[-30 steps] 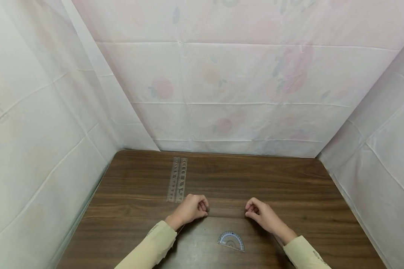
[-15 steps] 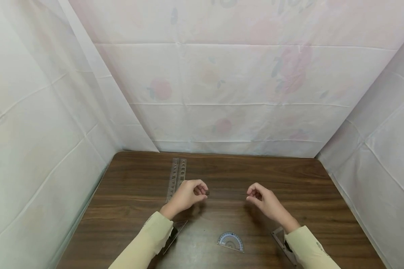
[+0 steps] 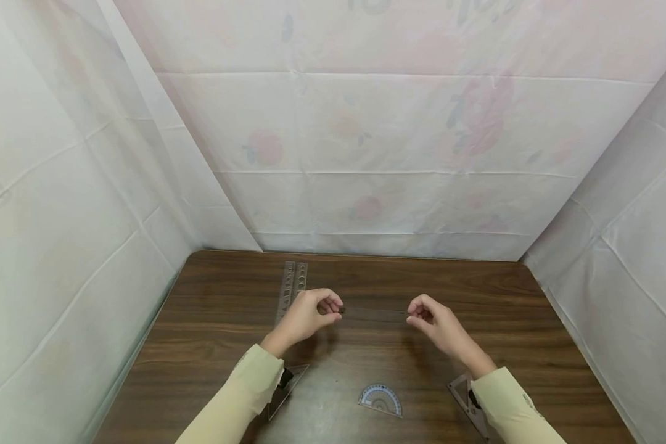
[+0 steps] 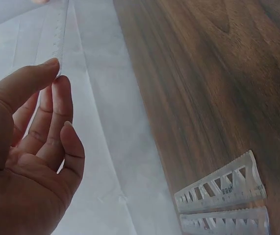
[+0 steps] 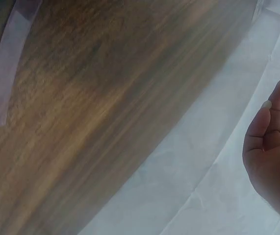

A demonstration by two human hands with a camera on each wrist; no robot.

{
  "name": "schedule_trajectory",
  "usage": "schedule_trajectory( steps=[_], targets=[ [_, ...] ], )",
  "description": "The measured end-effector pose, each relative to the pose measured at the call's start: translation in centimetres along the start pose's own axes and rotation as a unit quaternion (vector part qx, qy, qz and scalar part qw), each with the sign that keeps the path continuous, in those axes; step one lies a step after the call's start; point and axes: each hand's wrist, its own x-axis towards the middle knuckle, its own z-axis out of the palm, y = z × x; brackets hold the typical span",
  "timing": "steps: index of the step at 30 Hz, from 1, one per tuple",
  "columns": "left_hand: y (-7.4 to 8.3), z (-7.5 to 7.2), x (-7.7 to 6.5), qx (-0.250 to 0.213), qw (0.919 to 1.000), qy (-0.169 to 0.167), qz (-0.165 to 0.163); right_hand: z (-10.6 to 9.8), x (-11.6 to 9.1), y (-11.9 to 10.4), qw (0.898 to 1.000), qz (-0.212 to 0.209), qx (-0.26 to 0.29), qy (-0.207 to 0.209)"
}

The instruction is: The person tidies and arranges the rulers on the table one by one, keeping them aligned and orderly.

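A clear straight ruler [image 3: 373,314] spans the gap between both hands, raised over the table, nearly invisible against the wood. My left hand [image 3: 308,313] pinches its left end between thumb and fingertips; printed scale marks show on the ruler [image 4: 60,36] in the left wrist view. The other end is pinched by my right hand [image 3: 441,324]. In the right wrist view, that hand [image 5: 274,147] is cut off by the frame's edge, and only a sliver of the ruler shows at its fingertips. Below, on the table, lies a small clear protractor [image 3: 380,399].
Two clear stencil rulers lie side by side beyond my left hand, the nearer-left one [image 3: 285,290] partly covered by it. One set square [image 3: 288,391] lies by the left sleeve, another set square [image 3: 468,404] by the right. White cloth [image 3: 366,154] hangs around the wooden table [image 3: 449,277].
Both hands have moved away from the body and up with the ruler, from just above the protractor. The set squares by the sleeves have come into fuller view.
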Motion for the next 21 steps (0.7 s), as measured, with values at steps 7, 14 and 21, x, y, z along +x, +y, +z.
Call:
schedule_trajectory(
  steps=[7, 14, 21],
  targets=[
    [0.4, -0.4, 0.3, -0.029, 0.9989, 0.034, -0.012, 0.9, -0.2, 0.0, 0.997, 0.047, 0.059, 0.009],
    [0.7, -0.1, 0.7, -0.083, 0.9933, 0.068, -0.044, 2.2, 0.0, -0.4, 0.989, 0.087, 0.115, 0.018],
    [0.8, 0.8, 1.1, -0.136, 0.9866, 0.078, -0.046, 3.8, 0.6, -1.3, 0.973, 0.133, 0.185, 0.036]
  ],
)
